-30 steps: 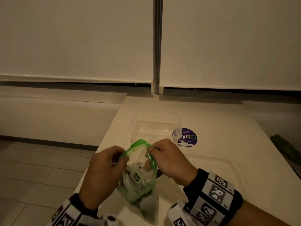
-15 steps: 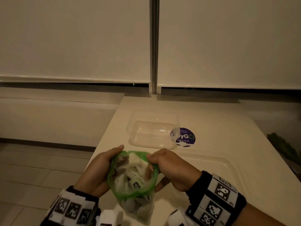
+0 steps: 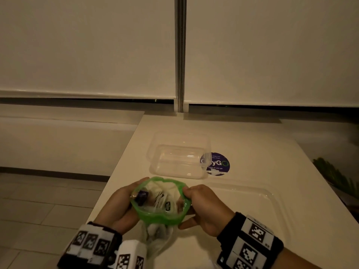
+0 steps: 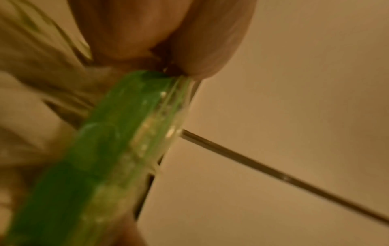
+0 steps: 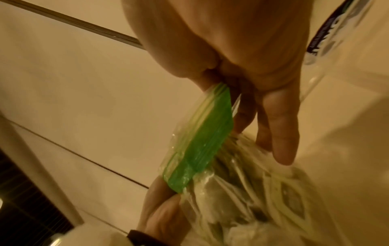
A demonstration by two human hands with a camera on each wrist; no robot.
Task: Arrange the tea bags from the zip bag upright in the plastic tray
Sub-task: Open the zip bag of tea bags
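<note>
From the head view, the left hand (image 3: 118, 206) and right hand (image 3: 204, 206) each pinch one side of the clear zip bag with a green seal band (image 3: 159, 218), pulling its mouth wide so the paper tea bags (image 3: 161, 197) inside can be reached; the clear rectangular plastic tray (image 3: 179, 155) sits bare just beyond the bag on the pale tabletop (image 3: 262, 144)

Left wrist view: fingers (image 4: 206, 50) clamp the green band (image 4: 109, 149), a narrow grip

Right wrist view: thumb and fingers (image 5: 280, 126) pinch the band (image 5: 202, 138) likewise, above the packed tea bags (image 5: 273, 191)

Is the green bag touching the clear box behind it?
Apart. The head view shows bare table between the zip bag and the plastic tray.
</note>
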